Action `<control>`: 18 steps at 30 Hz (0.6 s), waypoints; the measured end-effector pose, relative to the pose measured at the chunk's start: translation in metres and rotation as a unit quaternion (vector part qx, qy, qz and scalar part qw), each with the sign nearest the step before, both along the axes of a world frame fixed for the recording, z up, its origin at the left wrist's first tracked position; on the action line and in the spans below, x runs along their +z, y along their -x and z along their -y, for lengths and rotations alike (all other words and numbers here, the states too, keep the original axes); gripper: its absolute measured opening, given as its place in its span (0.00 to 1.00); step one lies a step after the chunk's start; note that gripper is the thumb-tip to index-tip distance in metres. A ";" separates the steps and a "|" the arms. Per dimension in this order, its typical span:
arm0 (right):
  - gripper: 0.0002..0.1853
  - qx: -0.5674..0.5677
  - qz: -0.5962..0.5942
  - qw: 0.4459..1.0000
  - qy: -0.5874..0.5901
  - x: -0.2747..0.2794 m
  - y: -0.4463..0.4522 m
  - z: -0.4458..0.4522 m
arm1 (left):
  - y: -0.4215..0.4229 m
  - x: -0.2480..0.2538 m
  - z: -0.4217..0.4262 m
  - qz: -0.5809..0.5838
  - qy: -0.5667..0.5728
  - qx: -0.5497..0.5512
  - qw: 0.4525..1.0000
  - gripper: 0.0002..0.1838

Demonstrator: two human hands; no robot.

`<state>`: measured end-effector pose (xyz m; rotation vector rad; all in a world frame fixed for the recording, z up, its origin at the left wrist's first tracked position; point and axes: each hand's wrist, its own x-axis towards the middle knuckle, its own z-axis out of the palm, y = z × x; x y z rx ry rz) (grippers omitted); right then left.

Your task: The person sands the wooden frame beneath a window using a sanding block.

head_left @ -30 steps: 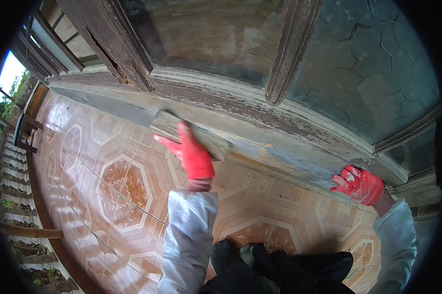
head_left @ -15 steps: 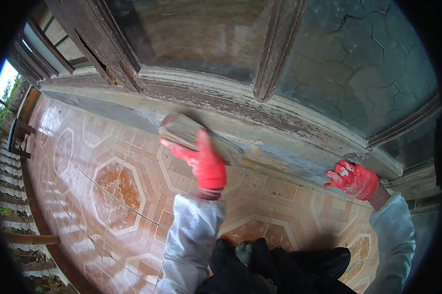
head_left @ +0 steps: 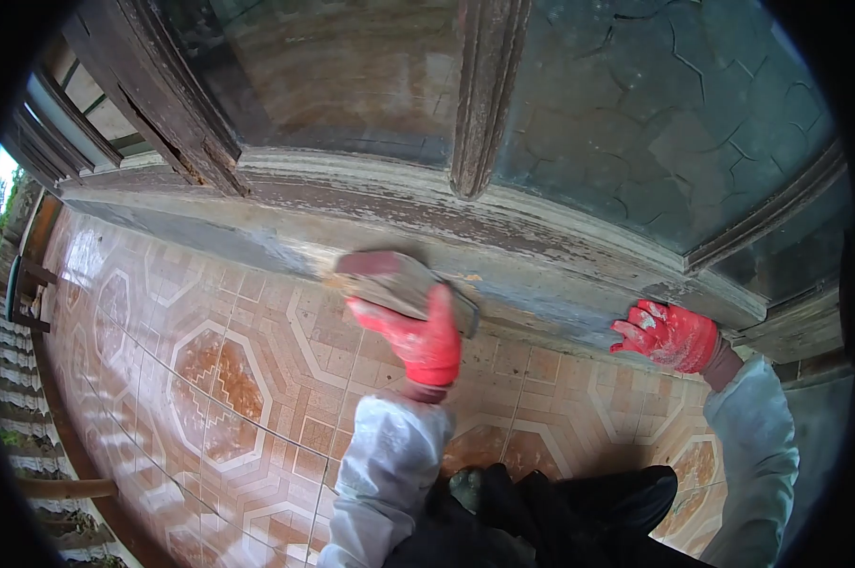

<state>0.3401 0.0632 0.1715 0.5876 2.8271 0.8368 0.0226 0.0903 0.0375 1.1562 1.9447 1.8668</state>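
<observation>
My left hand (head_left: 416, 346), in a red glove, is closed around a worn wooden block (head_left: 399, 282) with a reddish patch at its far end and a thin dark edge at the near end. The block is up against the low wall strip (head_left: 532, 289) below the window frame; its underside is hidden. Over on the right, my right hand (head_left: 672, 336), in a red glove with white smears, leans on the wall under the sill. Its fingers are apart and slightly bent, with nothing visible in them.
Above the wall runs a weathered wooden frame (head_left: 371, 194) with peeling paint and glass panes (head_left: 636, 123). Patterned tiles (head_left: 219, 388) cover the floor. My dark-clothed legs (head_left: 551, 511) are at the bottom. A balustrade (head_left: 30, 379) stands at the left.
My left hand and the block have shifted right and slightly down in view, and the block lies more level. My right hand stays by the wall; the whole view has moved a little.
</observation>
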 end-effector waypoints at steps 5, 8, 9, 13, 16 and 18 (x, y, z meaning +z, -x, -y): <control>0.20 -0.016 -0.025 0.999 0.036 -0.003 -0.005 0.002 | 0.034 -0.006 -0.009 0.001 -0.058 -0.051 0.997 0.54; 0.21 -0.006 0.007 0.999 0.042 -0.005 -0.008 -0.001 | 0.072 0.014 -0.033 0.203 -0.066 0.014 0.977 0.53; 0.21 0.002 0.020 0.999 0.031 -0.003 -0.009 -0.002 | 0.077 0.019 -0.038 0.238 -0.099 0.043 0.965 0.53; 0.25 -0.017 -0.011 0.999 0.045 -0.001 -0.006 0.002 | 0.000 0.024 -0.005 0.157 -0.041 -0.016 0.987 0.53; 0.20 0.014 0.060 0.998 -0.006 0.004 -0.001 0.001 | -0.025 -0.001 0.021 0.004 -0.031 -0.069 0.997 0.53; 0.25 -0.040 0.010 0.996 0.084 0.008 -0.002 0.003 | -0.024 -0.017 0.014 -0.054 -0.065 -0.103 0.991 0.52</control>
